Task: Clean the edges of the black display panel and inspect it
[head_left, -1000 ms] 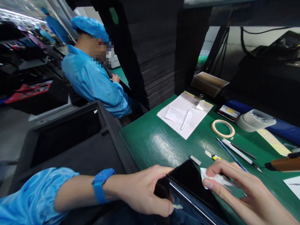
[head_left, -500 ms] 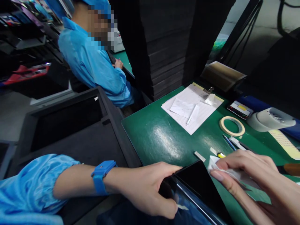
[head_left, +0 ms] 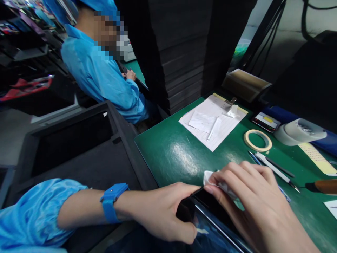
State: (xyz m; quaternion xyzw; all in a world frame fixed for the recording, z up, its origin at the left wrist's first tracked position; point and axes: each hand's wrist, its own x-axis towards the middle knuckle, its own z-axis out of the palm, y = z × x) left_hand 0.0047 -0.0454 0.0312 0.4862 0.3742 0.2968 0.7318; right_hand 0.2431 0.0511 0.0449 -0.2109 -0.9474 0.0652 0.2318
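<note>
My left hand is closed round the upper end of a glossy black flat panel, thumb on the shiny face and fingers behind. A pale strip shows on the panel beside the thumb. Between the thumb and fingers of my right hand is a folded white wipe, pressed at the panel's top edge close to my left fingertips. The panel's lower part runs out of view. A blue wrist strap sits on my left wrist.
Left of the green table stands a black foam tray. On the table are a clipboard with papers, a tape roll, pens, a screwdriver and a white cup. A co-worker sits beyond, beside stacked black foam.
My right hand has moved left with the wipe, from beside the panel onto its top edge. My left hand keeps its grip. The view has shifted slightly.
</note>
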